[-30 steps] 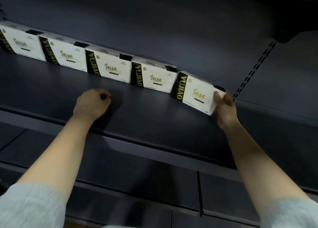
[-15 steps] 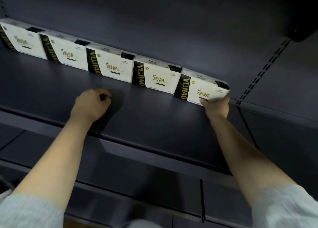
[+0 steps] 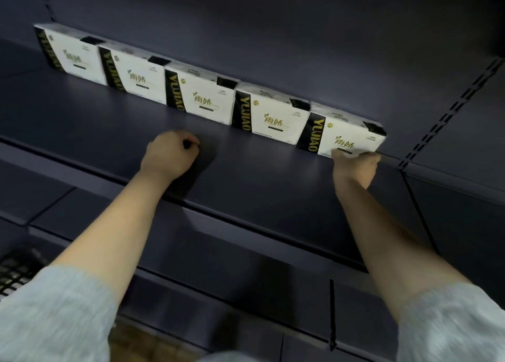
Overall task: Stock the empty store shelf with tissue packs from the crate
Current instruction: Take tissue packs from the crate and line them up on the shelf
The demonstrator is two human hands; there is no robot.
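Right hand (image 3: 355, 167): arm outstretched, grip pinching lower front edge of rightmost white-and-black tissue pack (image 3: 344, 135) on dark metal shelf (image 3: 109, 124). Left hand (image 3: 169, 156): fist, empty, resting on shelf.

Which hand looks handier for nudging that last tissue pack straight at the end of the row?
The right hand: its grip already pinches the end pack's lower edge. The left hand rests curled on the shelf, holding nothing.

Pretty dim shot overall, the dark shelf (image 3: 114, 121) soaked up most of the light. The white tissue packs (image 3: 207, 99) were the only bright things and looked slightly washed out. My left hand (image 3: 169, 154) cast a soft shadow to its right. Sleeves at the bottom corners were smeared and blurry, with wide-angle bending at the edges.
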